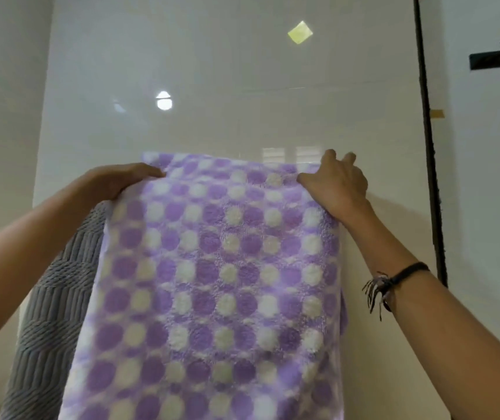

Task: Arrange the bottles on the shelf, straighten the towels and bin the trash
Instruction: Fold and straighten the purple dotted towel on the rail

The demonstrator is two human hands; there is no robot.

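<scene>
Head view looks up along a purple-and-white dotted towel that hangs in front of a glossy pale tiled wall; its top edge is draped over something hidden beneath the fabric, and the cloth falls toward the bottom of the frame, its lower part blurred. Left hand lies at the towel's upper left corner; the thumb runs along the top of the fabric and the other fingers go under the edge, so it appears to pinch the corner, though the hidden fingers cannot be seen clearly. Right hand sits at the upper right corner; its thumb presses on the front of the towel, and the fingers reach over the top edge, slightly spread and bent, gripping the fold. Both forearms stretch up from the lower corners of the frame; a dark cord bracelet with frayed tassels circles the right wrist. A grey ribbed towel hangs just beside the dotted one on the left, partly behind it. On the wall, a yellowish square patch shows high up, and a bright round glare spot lies lower and to the left; a dark vertical strip runs down the right side, and a black bracket is fixed to the wall beyond it.
</scene>
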